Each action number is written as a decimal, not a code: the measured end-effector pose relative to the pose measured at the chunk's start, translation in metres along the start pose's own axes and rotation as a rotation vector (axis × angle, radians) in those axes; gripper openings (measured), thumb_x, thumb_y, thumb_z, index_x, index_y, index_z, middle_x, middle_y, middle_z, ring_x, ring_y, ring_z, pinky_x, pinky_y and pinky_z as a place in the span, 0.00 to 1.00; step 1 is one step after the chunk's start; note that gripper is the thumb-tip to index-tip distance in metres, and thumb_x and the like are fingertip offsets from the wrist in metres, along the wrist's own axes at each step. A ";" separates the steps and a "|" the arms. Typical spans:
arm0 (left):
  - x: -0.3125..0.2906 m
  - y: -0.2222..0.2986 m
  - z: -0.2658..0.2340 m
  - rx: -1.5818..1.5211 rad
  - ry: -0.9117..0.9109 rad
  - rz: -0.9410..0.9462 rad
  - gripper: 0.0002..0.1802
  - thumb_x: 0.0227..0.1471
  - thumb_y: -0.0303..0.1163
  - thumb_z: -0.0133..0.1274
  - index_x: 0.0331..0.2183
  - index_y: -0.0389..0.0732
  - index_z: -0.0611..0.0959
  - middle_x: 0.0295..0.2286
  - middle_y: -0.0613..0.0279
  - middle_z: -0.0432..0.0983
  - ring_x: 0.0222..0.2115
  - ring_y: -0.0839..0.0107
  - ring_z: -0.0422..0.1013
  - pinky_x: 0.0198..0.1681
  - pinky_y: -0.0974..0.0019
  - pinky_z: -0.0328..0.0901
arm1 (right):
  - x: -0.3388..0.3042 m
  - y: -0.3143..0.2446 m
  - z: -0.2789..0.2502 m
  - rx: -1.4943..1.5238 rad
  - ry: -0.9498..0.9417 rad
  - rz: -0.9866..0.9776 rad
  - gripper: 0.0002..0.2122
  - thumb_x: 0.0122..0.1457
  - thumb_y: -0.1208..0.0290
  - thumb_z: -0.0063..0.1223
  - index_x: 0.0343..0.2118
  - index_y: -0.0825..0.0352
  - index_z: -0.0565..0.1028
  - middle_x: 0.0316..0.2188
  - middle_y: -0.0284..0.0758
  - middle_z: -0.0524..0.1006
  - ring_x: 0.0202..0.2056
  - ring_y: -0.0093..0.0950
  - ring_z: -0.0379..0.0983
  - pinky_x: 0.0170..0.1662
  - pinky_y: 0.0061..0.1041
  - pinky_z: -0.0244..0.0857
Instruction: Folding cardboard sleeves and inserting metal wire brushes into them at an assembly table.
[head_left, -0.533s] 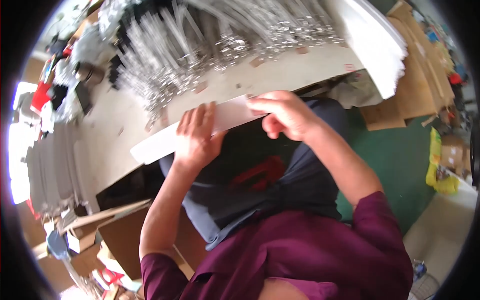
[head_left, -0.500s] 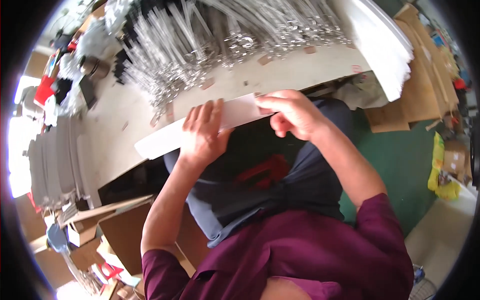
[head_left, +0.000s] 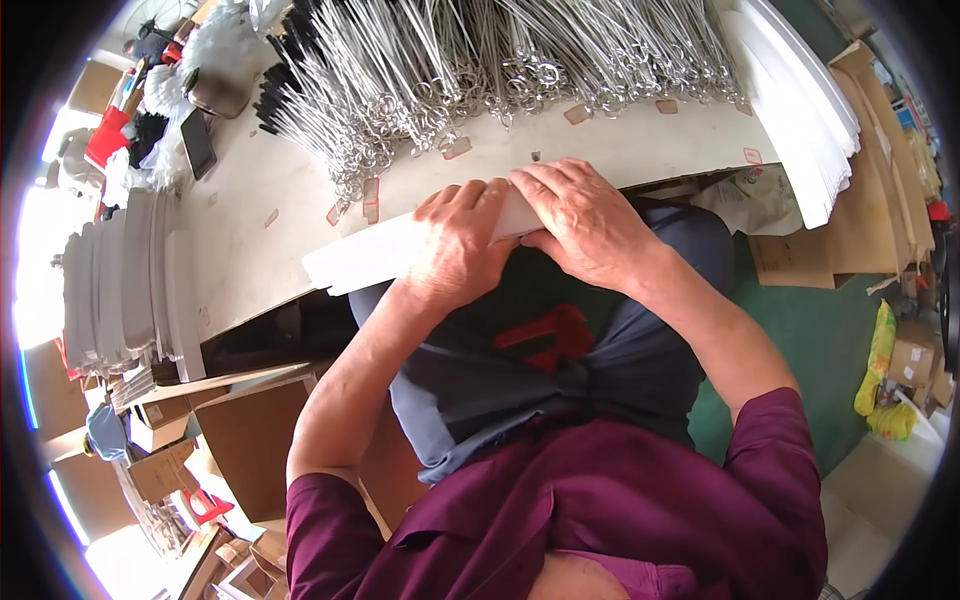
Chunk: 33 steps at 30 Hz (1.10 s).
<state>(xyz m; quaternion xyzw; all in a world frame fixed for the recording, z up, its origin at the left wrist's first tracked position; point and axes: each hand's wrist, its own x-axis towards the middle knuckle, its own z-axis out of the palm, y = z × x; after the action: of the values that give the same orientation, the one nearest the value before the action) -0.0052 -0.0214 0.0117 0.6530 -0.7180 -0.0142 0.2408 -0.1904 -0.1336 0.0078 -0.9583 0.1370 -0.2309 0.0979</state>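
Note:
A long, narrow white carton (head_left: pixel 365 255) lies slantwise along the table's near edge, above my lap. My left hand (head_left: pixel 462 240) is closed around its middle, fingers over the top and thumb on the near side. Over the carton's right end, my right hand (head_left: pixel 590 220) is closed, with its thumb below and its fingers pressed on top. That end is mostly hidden by the hand. Just beyond both hands, a big heap of thin metal rods (head_left: pixel 440 90) with ring-shaped ends covers the far part of the table.
White flat cartons are stacked at the table's right (head_left: pixel 790 110), with another stack (head_left: pixel 120 280) at left. Small red-edged labels (head_left: pixel 457 148) dot the white tabletop (head_left: pixel 255 240). A dark phone (head_left: pixel 198 145) lies at far left. Brown cardboard (head_left: pixel 815 240) stands at right.
My right hand has gone from a pointing pose at the carton's right end to a closed grip over it. My left hand and the carton appear further right in view.

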 end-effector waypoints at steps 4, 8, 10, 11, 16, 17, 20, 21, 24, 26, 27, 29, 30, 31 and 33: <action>0.002 -0.002 0.000 -0.035 -0.026 -0.029 0.34 0.44 0.37 0.70 0.51 0.35 0.79 0.43 0.49 0.80 0.45 0.49 0.76 0.49 0.52 0.70 | 0.005 0.008 0.004 0.005 -0.124 -0.008 0.26 0.57 0.70 0.63 0.56 0.75 0.71 0.51 0.45 0.76 0.55 0.41 0.71 0.60 0.38 0.63; -0.010 -0.016 -0.012 0.013 -0.044 -0.071 0.36 0.44 0.39 0.70 0.52 0.34 0.78 0.47 0.47 0.78 0.49 0.48 0.74 0.53 0.50 0.68 | 0.004 0.017 -0.012 0.079 -0.152 0.008 0.26 0.57 0.68 0.64 0.57 0.73 0.71 0.50 0.44 0.75 0.53 0.41 0.71 0.60 0.38 0.62; -0.015 -0.025 -0.019 0.055 -0.046 -0.099 0.37 0.44 0.40 0.71 0.53 0.33 0.77 0.48 0.46 0.77 0.50 0.48 0.73 0.54 0.50 0.68 | 0.001 0.022 -0.015 0.023 -0.129 0.038 0.26 0.57 0.66 0.65 0.56 0.73 0.71 0.49 0.44 0.75 0.52 0.41 0.71 0.60 0.38 0.62; -0.017 -0.027 -0.021 0.063 -0.088 -0.087 0.38 0.44 0.40 0.70 0.53 0.32 0.77 0.49 0.45 0.76 0.51 0.47 0.73 0.54 0.50 0.67 | 0.000 0.022 -0.011 -0.019 -0.131 0.000 0.26 0.57 0.64 0.64 0.55 0.73 0.72 0.48 0.43 0.75 0.51 0.39 0.71 0.59 0.37 0.63; -0.017 -0.031 -0.015 0.075 -0.095 -0.057 0.39 0.45 0.41 0.70 0.54 0.31 0.75 0.49 0.44 0.76 0.51 0.47 0.72 0.54 0.50 0.67 | 0.012 0.007 -0.004 -0.103 -0.172 0.023 0.26 0.58 0.63 0.63 0.55 0.73 0.71 0.49 0.42 0.76 0.50 0.38 0.72 0.57 0.36 0.65; -0.017 -0.031 -0.012 0.073 -0.100 -0.070 0.39 0.45 0.41 0.69 0.55 0.31 0.75 0.49 0.43 0.75 0.52 0.47 0.72 0.55 0.49 0.67 | 0.013 0.008 0.001 -0.147 -0.150 -0.008 0.26 0.59 0.62 0.63 0.56 0.73 0.71 0.49 0.42 0.76 0.50 0.37 0.72 0.57 0.36 0.65; -0.013 -0.034 -0.009 0.071 -0.083 -0.075 0.39 0.46 0.42 0.69 0.55 0.31 0.75 0.50 0.43 0.75 0.52 0.46 0.71 0.55 0.49 0.66 | 0.011 0.023 0.009 -0.154 -0.088 -0.072 0.26 0.59 0.62 0.62 0.56 0.72 0.72 0.49 0.41 0.76 0.50 0.38 0.72 0.58 0.37 0.65; -0.013 -0.035 -0.009 0.070 -0.070 -0.068 0.39 0.47 0.42 0.68 0.55 0.30 0.75 0.50 0.43 0.75 0.53 0.46 0.71 0.55 0.48 0.66 | 0.014 0.024 0.010 -0.151 -0.090 -0.075 0.26 0.59 0.62 0.62 0.56 0.72 0.72 0.49 0.41 0.76 0.50 0.38 0.72 0.58 0.37 0.65; -0.012 -0.046 -0.012 0.177 0.061 -0.050 0.38 0.48 0.42 0.67 0.54 0.30 0.75 0.51 0.42 0.75 0.53 0.45 0.70 0.56 0.48 0.65 | 0.021 0.030 0.012 -0.151 -0.051 -0.072 0.25 0.60 0.62 0.61 0.57 0.71 0.72 0.49 0.40 0.76 0.51 0.38 0.71 0.59 0.37 0.65; -0.011 -0.050 -0.008 0.198 0.056 -0.077 0.37 0.49 0.42 0.67 0.54 0.29 0.75 0.51 0.42 0.74 0.53 0.45 0.70 0.56 0.48 0.65 | 0.020 0.038 0.019 -0.164 -0.045 -0.058 0.25 0.60 0.63 0.61 0.58 0.69 0.72 0.51 0.40 0.76 0.52 0.38 0.71 0.60 0.38 0.64; -0.012 -0.051 -0.007 0.183 0.042 -0.074 0.36 0.49 0.42 0.66 0.54 0.29 0.75 0.51 0.42 0.75 0.52 0.45 0.70 0.56 0.48 0.65 | 0.020 0.039 0.020 -0.161 -0.046 -0.061 0.25 0.60 0.63 0.61 0.58 0.69 0.72 0.51 0.40 0.76 0.52 0.38 0.71 0.60 0.38 0.64; -0.013 -0.053 -0.004 0.170 0.026 -0.074 0.35 0.50 0.42 0.66 0.53 0.29 0.76 0.51 0.42 0.75 0.51 0.45 0.70 0.55 0.48 0.66 | 0.019 0.038 0.021 -0.147 -0.046 -0.027 0.25 0.60 0.64 0.61 0.59 0.67 0.73 0.54 0.41 0.75 0.54 0.38 0.70 0.60 0.38 0.65; -0.013 -0.053 -0.003 0.161 0.055 -0.069 0.35 0.50 0.41 0.66 0.53 0.29 0.76 0.50 0.42 0.75 0.51 0.45 0.71 0.54 0.48 0.66 | 0.018 0.037 0.022 -0.143 -0.048 -0.029 0.25 0.60 0.64 0.61 0.59 0.67 0.73 0.54 0.41 0.75 0.54 0.38 0.70 0.60 0.38 0.65; -0.013 -0.052 -0.002 0.153 0.084 -0.064 0.34 0.50 0.41 0.65 0.53 0.29 0.76 0.49 0.42 0.76 0.50 0.45 0.71 0.54 0.48 0.67 | 0.018 0.036 0.023 -0.135 -0.045 -0.027 0.25 0.60 0.64 0.61 0.59 0.66 0.73 0.54 0.41 0.75 0.55 0.38 0.70 0.60 0.37 0.64; -0.020 -0.051 0.005 0.129 0.093 -0.074 0.33 0.51 0.41 0.65 0.52 0.29 0.76 0.48 0.42 0.76 0.49 0.45 0.71 0.53 0.48 0.67 | 0.015 0.034 0.024 -0.129 -0.044 -0.027 0.24 0.60 0.64 0.60 0.59 0.65 0.73 0.55 0.41 0.75 0.56 0.39 0.69 0.61 0.37 0.64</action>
<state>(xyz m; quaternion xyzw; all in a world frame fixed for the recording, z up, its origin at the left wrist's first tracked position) 0.0413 -0.0118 -0.0161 0.6931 -0.6807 0.0535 0.2308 -0.1737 -0.1679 -0.0151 -0.9692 0.1366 -0.2017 0.0360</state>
